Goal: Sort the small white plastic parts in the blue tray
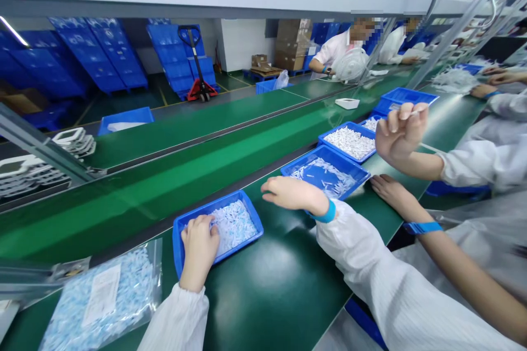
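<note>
Left hand [201, 241]: Reaches over the near wall of a blue tray [178, 247], fingers bent into small pieces [234, 222]; the fingertips are hidden, so whether they pinch anything cannot be told.
Right hand [294, 192]: Hangs well apart from the left, fingers curled, near the corner of a second tray [307, 160]; no held piece shows, but its grip cannot be made out.
Tray: Sits at a slant on the green bench [263, 290], near the belt [206, 175]. A steady wrist above the wall should spare it a nudge.
Pieces: Pale blue and white, loose and jumbled, heaped to the right of the fingers. A light pinch off the top seems better than digging, as bits this small may well come up in clumps.
Cuff [185, 304]: White and loose, close to the tray's near wall. Best held clear, since a dragging hem could flick pieces onto the bench.
Bag [135, 290]: Clear plastic, full of similar blue bits, lying to the left. The elbow would do well to stay off it.
Co-worker: One hand raised [397, 134], the other on the bench [391, 189] beside the second tray. Short, low movements by the right arm would likely avoid a bump.
</note>
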### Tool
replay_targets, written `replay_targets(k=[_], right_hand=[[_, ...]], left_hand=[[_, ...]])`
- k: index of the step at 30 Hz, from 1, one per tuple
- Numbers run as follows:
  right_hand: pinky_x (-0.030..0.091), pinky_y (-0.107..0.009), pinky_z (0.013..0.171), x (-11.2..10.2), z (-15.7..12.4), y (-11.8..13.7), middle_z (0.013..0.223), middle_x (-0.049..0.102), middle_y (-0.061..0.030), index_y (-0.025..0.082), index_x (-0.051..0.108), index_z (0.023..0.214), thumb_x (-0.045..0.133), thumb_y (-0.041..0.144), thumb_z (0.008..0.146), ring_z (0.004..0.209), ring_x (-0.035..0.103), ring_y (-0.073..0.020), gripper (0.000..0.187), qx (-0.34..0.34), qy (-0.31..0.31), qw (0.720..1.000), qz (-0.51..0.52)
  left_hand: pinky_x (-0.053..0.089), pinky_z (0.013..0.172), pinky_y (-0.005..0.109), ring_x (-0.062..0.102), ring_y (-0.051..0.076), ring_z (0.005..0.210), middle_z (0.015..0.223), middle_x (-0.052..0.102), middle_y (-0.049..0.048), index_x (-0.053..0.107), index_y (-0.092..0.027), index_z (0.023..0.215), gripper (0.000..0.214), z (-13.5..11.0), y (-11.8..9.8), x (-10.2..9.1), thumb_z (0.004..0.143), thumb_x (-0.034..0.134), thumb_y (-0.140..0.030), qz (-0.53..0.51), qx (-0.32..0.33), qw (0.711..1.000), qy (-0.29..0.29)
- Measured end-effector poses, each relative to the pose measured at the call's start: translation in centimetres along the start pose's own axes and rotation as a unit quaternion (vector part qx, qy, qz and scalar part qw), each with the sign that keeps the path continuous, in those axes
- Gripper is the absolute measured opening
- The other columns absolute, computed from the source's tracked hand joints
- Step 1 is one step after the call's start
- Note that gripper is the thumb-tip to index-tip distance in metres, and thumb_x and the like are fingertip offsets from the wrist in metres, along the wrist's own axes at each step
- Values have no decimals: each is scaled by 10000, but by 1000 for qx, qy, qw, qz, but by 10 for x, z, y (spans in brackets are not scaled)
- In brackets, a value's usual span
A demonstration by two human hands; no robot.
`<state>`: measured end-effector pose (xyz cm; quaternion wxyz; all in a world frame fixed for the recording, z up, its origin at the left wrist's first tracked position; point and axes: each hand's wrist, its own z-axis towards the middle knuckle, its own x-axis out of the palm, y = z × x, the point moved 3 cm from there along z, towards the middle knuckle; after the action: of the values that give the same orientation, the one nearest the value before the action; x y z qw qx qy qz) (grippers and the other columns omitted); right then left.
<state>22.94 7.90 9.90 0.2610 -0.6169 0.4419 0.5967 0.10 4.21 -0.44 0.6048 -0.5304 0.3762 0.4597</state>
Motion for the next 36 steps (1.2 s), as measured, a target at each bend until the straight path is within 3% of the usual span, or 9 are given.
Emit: replay_targets(k=[5, 9, 12, 14, 17, 21, 27, 32, 36], right_hand=[[432, -316, 773, 27, 17, 43, 839, 639, -98, 124, 612, 799, 477, 163, 874, 811, 594, -184, 159, -174, -95, 972, 124], [456, -294, 758, -2, 13, 12, 879, 637, -59, 174, 604, 894, 440, 244, 920, 810, 585, -138, 179, -203, -152, 926, 278], [464, -268, 777, -18, 9, -11, 964, 642, -65, 173, 613, 961, 507, 336, 888, 918, 596, -137, 207, -297, -87, 910, 274], [449, -264, 799, -6, 11, -8, 962, 653, -73, 157, 638, 918, 552, 350, 858, 935, 598, -142, 220, -340, -48, 915, 209], [390, -327, 828, 37, 29, 14, 854, 649, -86, 130, 641, 783, 447, 271, 905, 874, 582, -157, 269, -212, -158, 963, 47], [318, -403, 796, 92, 51, 52, 760, 622, -109, 92, 618, 726, 472, 107, 814, 780, 539, -192, 171, -184, -152, 970, -38], [292, -369, 768, 91, 57, 50, 790, 603, -105, 111, 584, 750, 436, 112, 830, 754, 507, -187, 169, -161, -146, 973, -76], [359, -331, 756, 78, 54, 51, 839, 623, -108, 105, 615, 850, 398, 159, 894, 782, 531, -183, 228, -142, -226, 959, 98], [424, -264, 695, 85, 61, 51, 831, 659, -62, 123, 648, 907, 500, 257, 869, 751, 574, -148, 203, -114, -202, 865, 444]], left_hand=[[390, 856, 433, 526, 280, 1052, 1108, 629, 96, 636, -170, 1034, 290, 0, -1, -1, 823, 436, -178, 22, 0, 999, 24], [392, 816, 407, 530, 274, 1014, 1058, 637, 99, 659, -172, 955, 256, -1, 0, -1, 826, 437, -175, 35, 0, 999, 24], [390, 802, 406, 526, 281, 1004, 1030, 644, 97, 665, -173, 934, 254, -2, -2, -3, 825, 436, -174, 37, -1, 999, 24], [389, 799, 411, 525, 287, 1004, 1024, 645, 95, 666, -173, 930, 257, -3, -3, -4, 822, 432, -170, 37, -2, 999, 25], [387, 802, 415, 528, 292, 1003, 1021, 646, 96, 666, -174, 925, 259, -3, -4, -5, 818, 431, -166, 35, -2, 999, 26], [389, 796, 421, 538, 295, 995, 1002, 655, 91, 665, -180, 901, 247, -3, -5, -6, 809, 436, -165, 31, -5, 999, 22], [389, 828, 429, 570, 283, 981, 950, 675, 78, 644, -192, 878, 202, -3, -4, -12, 810, 453, -187, -14, -6, 999, -47], [422, 778, 369, 618, 231, 820, 833, 661, 70, 564, -178, 897, 189, 0, -2, -12, 837, 386, -152, -111, 16, 989, -93], [430, 797, 354, 620, 226, 851, 843, 675, 50, 533, -181, 1042, 230, 1, -3, -7, 841, 422, -177, -170, 85, 977, -94]])
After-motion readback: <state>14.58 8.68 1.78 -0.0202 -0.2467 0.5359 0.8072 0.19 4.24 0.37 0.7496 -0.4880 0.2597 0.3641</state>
